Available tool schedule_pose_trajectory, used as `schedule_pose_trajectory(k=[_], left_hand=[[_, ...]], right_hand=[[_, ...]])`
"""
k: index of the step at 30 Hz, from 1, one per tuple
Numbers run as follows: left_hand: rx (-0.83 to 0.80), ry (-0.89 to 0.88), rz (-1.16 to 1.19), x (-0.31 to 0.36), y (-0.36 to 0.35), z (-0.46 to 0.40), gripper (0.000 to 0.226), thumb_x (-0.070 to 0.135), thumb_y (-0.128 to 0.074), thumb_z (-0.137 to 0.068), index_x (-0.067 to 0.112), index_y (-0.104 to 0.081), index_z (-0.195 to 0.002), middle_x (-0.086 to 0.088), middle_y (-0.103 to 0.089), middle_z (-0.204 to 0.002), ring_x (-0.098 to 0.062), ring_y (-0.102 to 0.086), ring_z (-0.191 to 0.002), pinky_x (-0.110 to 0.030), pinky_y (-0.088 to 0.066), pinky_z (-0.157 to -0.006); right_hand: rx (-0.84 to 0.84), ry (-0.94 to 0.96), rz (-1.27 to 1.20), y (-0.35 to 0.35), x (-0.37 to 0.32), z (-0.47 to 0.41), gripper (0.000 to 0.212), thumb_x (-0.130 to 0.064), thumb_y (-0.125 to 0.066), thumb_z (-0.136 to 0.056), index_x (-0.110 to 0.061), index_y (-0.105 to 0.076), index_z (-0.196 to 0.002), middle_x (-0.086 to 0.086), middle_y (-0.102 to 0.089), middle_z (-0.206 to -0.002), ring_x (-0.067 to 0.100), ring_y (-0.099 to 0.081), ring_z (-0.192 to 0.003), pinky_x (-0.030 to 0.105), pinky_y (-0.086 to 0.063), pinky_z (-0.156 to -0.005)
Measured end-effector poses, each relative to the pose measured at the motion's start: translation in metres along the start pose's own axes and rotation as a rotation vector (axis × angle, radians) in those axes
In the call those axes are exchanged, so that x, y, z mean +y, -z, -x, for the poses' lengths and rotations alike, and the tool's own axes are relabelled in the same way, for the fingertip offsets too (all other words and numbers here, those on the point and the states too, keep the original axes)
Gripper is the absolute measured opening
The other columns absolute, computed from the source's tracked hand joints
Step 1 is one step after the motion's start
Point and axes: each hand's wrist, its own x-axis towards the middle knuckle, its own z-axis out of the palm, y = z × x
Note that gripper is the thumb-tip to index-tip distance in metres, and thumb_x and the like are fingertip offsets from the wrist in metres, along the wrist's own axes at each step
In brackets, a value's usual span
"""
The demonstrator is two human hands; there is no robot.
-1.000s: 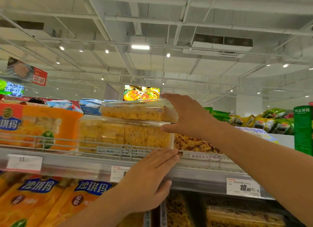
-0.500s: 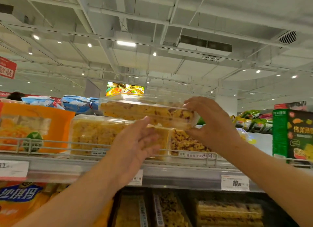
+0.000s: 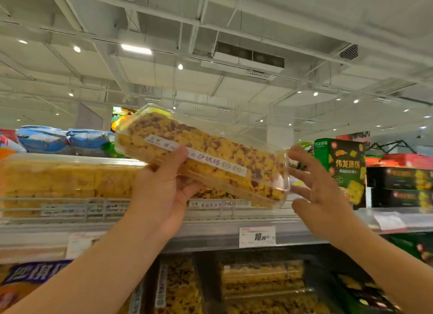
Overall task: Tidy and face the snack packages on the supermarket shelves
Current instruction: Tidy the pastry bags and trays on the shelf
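A clear plastic box of yellow puffed cake with red bits [image 3: 225, 156] is held tilted in the air in front of the top shelf, its white label strip facing me. My left hand [image 3: 161, 189] grips it from below, thumb across the label. My right hand [image 3: 321, 191] is spread beside the box's right end, fingertips at or near its clear corner. A larger clear box of plain yellow cake [image 3: 70, 180] sits on the top shelf to the left. Another box with red bits [image 3: 210, 193] lies on the shelf behind the held one, mostly hidden.
The top shelf [image 3: 210, 231] has a wire front rail and a price tag [image 3: 257, 236]. A green snack carton [image 3: 339, 170] stands at right, dark boxes beyond it. Blue bags [image 3: 63, 139] lie behind. More cake boxes and orange bags fill the shelf below.
The box with red bits has come off the stack and now tilts toward me. My left hand moved up and took hold of it. My right hand let go and spread open.
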Motion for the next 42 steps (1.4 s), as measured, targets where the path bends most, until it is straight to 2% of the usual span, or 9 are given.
schedule_pose_trajectory(k=[4,7,14,18,21,24,30,35,42], left_hand=[[-0.048,-0.004,-0.041,-0.03,-0.018,0.0,0.052,0.01,-0.072,-0.072,0.008,-0.055,-0.121,-0.015,-0.073,-0.109,-0.03,-0.07,-0.102,-0.052,-0.058,-0.079],[-0.102,0.016,-0.101,-0.048,-0.026,-0.003,0.051,0.01,-0.071,-0.074,0.007,-0.054,-0.122,-0.016,-0.071,-0.113,-0.03,-0.069,-0.104,-0.047,-0.059,-0.078],[-0.088,-0.202,-0.601,-0.046,-0.032,-0.017,0.074,0.027,-0.087,-0.051,0.018,-0.059,-0.118,-0.002,-0.071,-0.114,-0.02,-0.069,-0.104,-0.038,-0.058,-0.081],[0.114,-0.254,-0.508,-0.042,-0.026,-0.027,0.105,0.016,-0.087,-0.044,0.032,-0.036,-0.135,-0.004,-0.063,-0.115,-0.022,-0.07,-0.098,-0.035,-0.058,-0.072],[0.19,-0.361,-0.89,-0.043,-0.016,-0.028,0.081,0.014,-0.088,-0.057,0.036,-0.046,-0.122,0.006,-0.063,-0.108,-0.014,-0.068,-0.094,-0.025,-0.054,-0.063],[0.248,-0.546,-1.421,-0.045,-0.009,-0.031,0.061,0.022,-0.085,-0.071,0.037,-0.049,-0.119,0.017,-0.057,-0.101,-0.009,-0.057,-0.096,-0.029,-0.046,-0.075],[0.238,-0.605,-1.628,-0.058,0.0,-0.034,0.051,0.025,-0.077,-0.08,0.024,-0.055,-0.126,0.007,-0.057,-0.104,-0.004,-0.056,-0.078,-0.025,-0.044,-0.065],[0.318,-0.582,-1.688,-0.066,0.005,-0.038,0.047,0.028,-0.077,-0.079,0.019,-0.058,-0.121,-0.003,-0.058,-0.109,-0.022,-0.06,-0.095,-0.041,-0.053,-0.081],[0.3,-0.599,-1.762,-0.069,0.01,-0.033,0.09,0.021,-0.082,-0.075,0.021,-0.028,-0.148,-0.012,-0.042,-0.133,-0.028,-0.042,-0.125,-0.046,-0.038,-0.107]], right_hand=[[-0.003,-0.501,-0.727,0.026,0.014,-0.011,0.036,-0.005,-0.047,-0.091,-0.026,-0.059,-0.116,0.008,-0.071,-0.105,0.031,-0.071,-0.086,0.041,-0.058,-0.063],[-0.102,-0.572,-0.599,0.04,0.026,-0.016,0.039,-0.026,-0.065,-0.089,-0.02,-0.054,-0.125,0.007,-0.074,-0.101,0.025,-0.072,-0.087,0.037,-0.058,-0.066],[0.026,-0.514,-0.653,0.077,0.054,-0.038,0.051,0.0,-0.068,-0.077,-0.023,-0.055,-0.12,0.009,-0.07,-0.109,0.024,-0.071,-0.094,0.043,-0.059,-0.067],[0.061,-0.416,-0.6,0.086,0.065,-0.053,0.049,0.01,-0.063,-0.082,-0.024,-0.058,-0.118,0.002,-0.073,-0.093,0.019,-0.072,-0.088,0.043,-0.06,-0.068],[0.062,-0.379,-0.542,0.088,0.077,-0.06,0.052,0.012,-0.065,-0.08,-0.025,-0.06,-0.116,0.006,-0.07,-0.099,0.019,-0.072,-0.087,0.038,-0.06,-0.065],[0.06,-0.347,-0.503,0.085,0.091,-0.066,0.053,0.013,-0.067,-0.077,-0.029,-0.061,-0.11,0.009,-0.064,-0.111,0.024,-0.068,-0.097,0.034,-0.058,-0.066],[0.079,-0.33,-0.453,0.068,0.115,-0.066,0.055,0.007,-0.073,-0.075,-0.041,-0.063,-0.099,0.002,-0.062,-0.113,0.015,-0.07,-0.089,0.034,-0.058,-0.071],[-0.01,-0.341,-0.452,0.055,0.127,-0.065,0.05,0.005,-0.073,-0.078,-0.035,-0.061,-0.106,0.004,-0.061,-0.114,0.023,-0.066,-0.099,0.045,-0.06,-0.074],[-0.1,-0.337,-0.395,0.049,0.131,-0.06,0.049,0.004,-0.07,-0.081,-0.035,-0.058,-0.109,0.004,-0.058,-0.116,0.021,-0.063,-0.101,0.039,-0.061,-0.068]])
